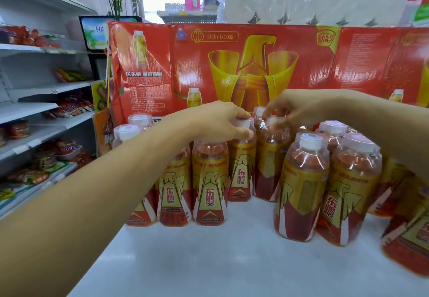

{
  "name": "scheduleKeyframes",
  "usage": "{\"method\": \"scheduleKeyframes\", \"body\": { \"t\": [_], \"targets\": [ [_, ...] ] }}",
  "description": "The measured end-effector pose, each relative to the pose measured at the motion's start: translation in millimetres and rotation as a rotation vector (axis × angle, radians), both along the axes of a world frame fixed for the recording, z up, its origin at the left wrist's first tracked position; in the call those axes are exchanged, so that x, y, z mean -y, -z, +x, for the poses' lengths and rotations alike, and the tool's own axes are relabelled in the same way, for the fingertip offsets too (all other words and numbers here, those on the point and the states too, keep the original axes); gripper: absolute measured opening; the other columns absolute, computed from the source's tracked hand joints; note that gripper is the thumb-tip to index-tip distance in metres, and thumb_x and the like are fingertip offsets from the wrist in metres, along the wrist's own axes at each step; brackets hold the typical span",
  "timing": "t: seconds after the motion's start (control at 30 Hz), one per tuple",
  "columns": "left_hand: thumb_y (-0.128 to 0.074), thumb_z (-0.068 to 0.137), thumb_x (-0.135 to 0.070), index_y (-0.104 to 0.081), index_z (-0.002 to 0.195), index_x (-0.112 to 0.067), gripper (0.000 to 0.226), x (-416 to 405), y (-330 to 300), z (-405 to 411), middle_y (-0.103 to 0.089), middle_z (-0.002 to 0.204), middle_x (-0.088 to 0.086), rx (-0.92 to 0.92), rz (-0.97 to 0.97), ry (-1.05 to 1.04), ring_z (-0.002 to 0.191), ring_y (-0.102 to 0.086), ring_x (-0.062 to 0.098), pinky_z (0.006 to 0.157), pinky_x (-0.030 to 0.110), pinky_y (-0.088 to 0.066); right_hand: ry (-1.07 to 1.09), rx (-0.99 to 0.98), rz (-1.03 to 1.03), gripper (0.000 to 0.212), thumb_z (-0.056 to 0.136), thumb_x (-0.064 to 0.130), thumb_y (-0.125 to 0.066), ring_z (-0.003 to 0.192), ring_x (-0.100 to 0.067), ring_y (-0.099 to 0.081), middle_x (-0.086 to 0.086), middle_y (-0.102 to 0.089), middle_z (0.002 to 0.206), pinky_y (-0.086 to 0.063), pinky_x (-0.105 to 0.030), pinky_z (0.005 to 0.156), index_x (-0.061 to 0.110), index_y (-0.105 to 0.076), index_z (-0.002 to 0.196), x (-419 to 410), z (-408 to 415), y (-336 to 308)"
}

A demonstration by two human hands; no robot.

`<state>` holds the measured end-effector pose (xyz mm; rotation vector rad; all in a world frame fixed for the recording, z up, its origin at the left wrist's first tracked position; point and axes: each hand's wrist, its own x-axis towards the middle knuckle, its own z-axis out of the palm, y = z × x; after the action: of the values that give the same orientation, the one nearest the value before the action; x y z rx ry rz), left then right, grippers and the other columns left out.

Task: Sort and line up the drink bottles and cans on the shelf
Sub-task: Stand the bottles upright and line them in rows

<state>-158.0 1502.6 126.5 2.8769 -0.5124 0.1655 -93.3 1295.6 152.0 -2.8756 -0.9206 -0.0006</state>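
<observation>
Gripping caps of 东鹏-labelled bottles (pixel 241 157): left hand (pixel 218 120), seemingly right hand (pixel 292 108).

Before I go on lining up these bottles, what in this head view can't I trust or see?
- Bottles under the left forearm: mostly hidden.
- Right hand on a bottle cap: motion-blurred, grip unclear.
- Bottles at the right edge: cut off, count unknown.
- Fine print on the red carton: too small.

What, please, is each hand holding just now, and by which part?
The left hand grips a bottle by its white cap. The right hand pinches the cap of the next bottle beside it, though motion blur hides the exact finger contact.
</observation>
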Motion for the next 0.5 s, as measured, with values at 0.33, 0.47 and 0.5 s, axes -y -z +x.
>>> {"method": "scheduleKeyframes", "body": {
  "t": [0.33,0.47,0.5],
  "targets": [
    [-0.053,0.092,-0.054,-0.035,0.149,-0.029,0.064,-2,3,-2,-0.042,0.150,-0.005,0.014,0.010,0.013,0.134,-0.042,0.018,0.104,0.032,-0.034,0.091,-0.028,-0.102,0.054,0.080,0.063,-0.061,0.075,-0.014,-0.067,0.004,-0.067,0.090,-0.055,-0.033,0.067,0.022,-0.064,0.114,5,-2,-9],
    [-0.053,0.092,-0.055,-0.035,0.149,-0.029,0.065,-2,4,-3,-0.041,0.150,-0.005,0.022,0.018,0.011,0.134,-0.042,0.018,0.103,0.032,-0.035,0.043,-0.024,-0.011,0.044,0.086,0.041,-0.070,0.075,-0.012,-0.068,0.005,-0.069,0.088,-0.056,-0.033,0.074,0.025,-0.062,0.126,10,1,-7],
    [-0.053,0.092,-0.055,-0.034,0.149,-0.029,0.065,-2,4,-3,-0.041,0.151,-0.005,0.025,0.021,0.012,0.134,-0.042,0.019,0.104,0.033,-0.035,0.038,-0.014,0.005,0.043,0.085,0.043,-0.070,0.074,-0.012,-0.069,0.005,-0.070,0.085,-0.056,-0.034,0.074,0.024,-0.064,0.123,9,3,-5]
  ]
}}
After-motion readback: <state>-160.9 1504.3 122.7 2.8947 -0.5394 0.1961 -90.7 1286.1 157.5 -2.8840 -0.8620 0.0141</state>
